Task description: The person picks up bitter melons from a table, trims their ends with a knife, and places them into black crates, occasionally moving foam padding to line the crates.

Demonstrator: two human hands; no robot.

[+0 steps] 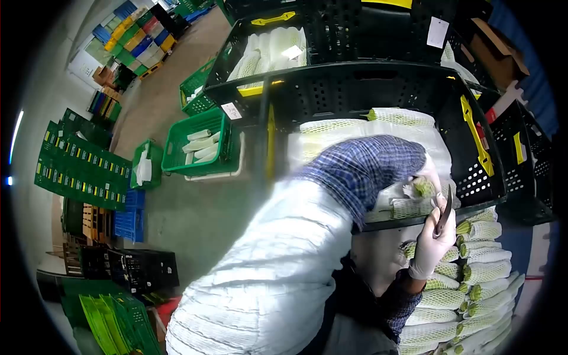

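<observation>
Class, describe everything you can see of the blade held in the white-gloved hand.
The blade is slim, dark and metallic-looking. It points upward with a slight tilt. The white-gloved right hand grips its lower end, hiding any handle. Its tip is beside a net-wrapped vegetable at the black crate's front rim. Whether they touch is unclear.

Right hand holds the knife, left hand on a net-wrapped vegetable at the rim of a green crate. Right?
No, the crate is black, not green; the head view shows it. The right hand holds the knife and the left hand is on a net-wrapped vegetable at its rim.
</observation>
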